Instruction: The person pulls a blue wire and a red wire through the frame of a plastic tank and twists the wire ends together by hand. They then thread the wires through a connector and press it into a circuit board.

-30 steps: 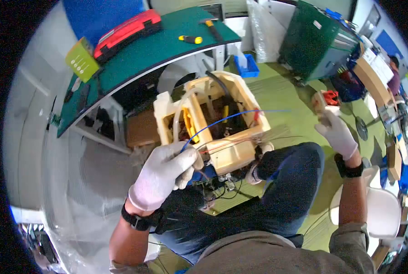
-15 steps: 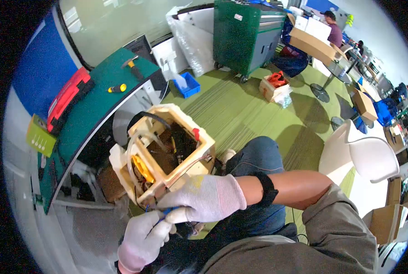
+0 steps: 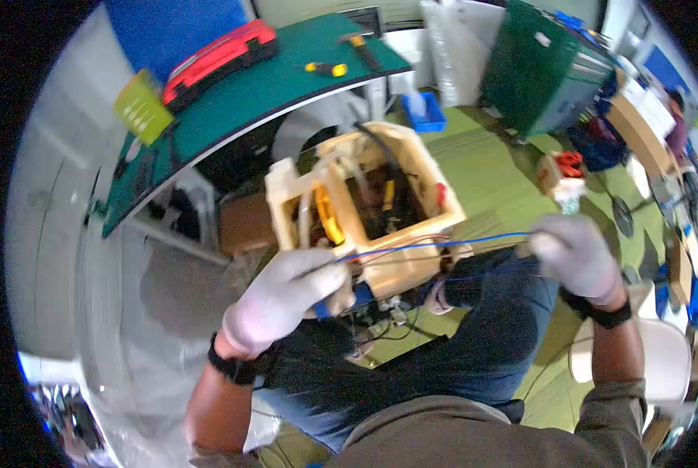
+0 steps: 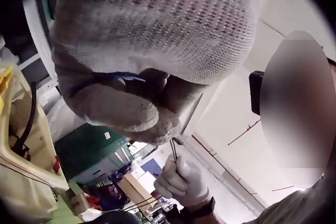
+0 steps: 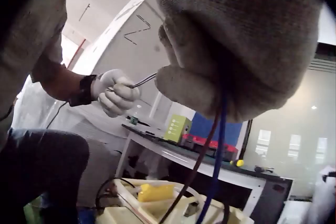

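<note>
A blue wire runs nearly straight between two white-gloved hands, above a cream plastic housing. The left hand pinches one end between thumb and curled fingers. On the other side the right hand, blurred, grips the wire farther along. In the right wrist view, the blue wire and a dark red wire hang from the curled right hand. A bit of blue wire shows within the left hand's curled fingers in the left wrist view.
The open housing holds a yellow part, hoses and wiring, between the knees and a green-topped table. On that table lie a red case, a screwdriver and a hammer. A blue bin and a white chair stand on the floor.
The right hand was at the left hand half a second ago and is now far to the right, with the wire stretched between them. The head view has turned back left.
</note>
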Available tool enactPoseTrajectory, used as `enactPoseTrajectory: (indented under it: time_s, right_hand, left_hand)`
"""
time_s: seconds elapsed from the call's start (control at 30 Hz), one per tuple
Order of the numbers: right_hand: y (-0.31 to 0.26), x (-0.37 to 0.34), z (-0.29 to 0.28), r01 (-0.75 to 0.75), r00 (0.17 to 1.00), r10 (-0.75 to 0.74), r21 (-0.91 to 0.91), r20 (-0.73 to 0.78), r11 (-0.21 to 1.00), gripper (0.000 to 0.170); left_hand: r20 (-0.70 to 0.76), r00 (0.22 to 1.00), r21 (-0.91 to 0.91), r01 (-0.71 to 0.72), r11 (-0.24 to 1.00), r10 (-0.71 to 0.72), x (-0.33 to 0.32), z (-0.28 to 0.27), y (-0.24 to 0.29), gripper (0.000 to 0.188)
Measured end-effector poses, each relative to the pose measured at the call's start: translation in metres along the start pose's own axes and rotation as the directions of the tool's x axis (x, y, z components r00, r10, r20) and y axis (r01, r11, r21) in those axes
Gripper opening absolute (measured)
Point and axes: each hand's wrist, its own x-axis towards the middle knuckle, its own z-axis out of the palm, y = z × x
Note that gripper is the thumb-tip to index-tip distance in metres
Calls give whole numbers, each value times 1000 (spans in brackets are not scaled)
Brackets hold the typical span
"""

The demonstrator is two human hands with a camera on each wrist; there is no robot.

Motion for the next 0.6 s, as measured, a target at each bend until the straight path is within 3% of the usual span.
enactPoseTrajectory:
  time_s: [0.03,0.07,0.13,0.3,0.43,0.53,0.6]
  right_hand:
    - [-2,-3,-6,-238,971,238,103,21,966,33]
    - [0,-4,-8,-201,980,200,97,24,975,34]
    - [3,-8,-13,-137,991,137,81,6,987,34]
    - [2,-9,-15,-133,991,130,77,33,988,32]
    - [7,-12,-12,-153,988,153,73,14,985,34]
    - [14,-12,-1,27,998,-24,52,-50,998,35]
    - [7,-13,-2,-126,992,125,115,19,985,33]
  left_hand:
    - [-13,1000,-28,-10,1000,10,2,-2,-1,28]
    - [39,999,-74,-33,997,36,2,-4,1,28]
    - [4,999,-182,-42,982,43,1,0,-1,27]
    - [-35,998,-348,-69,935,61,8,3,-16,28]
    - [-15,1000,-284,-14,959,10,1,3,-4,28]
    - [-50,999,-129,0,992,-6,-6,6,5,22]
    - [-104,995,-68,4,998,-11,-6,6,1,18]
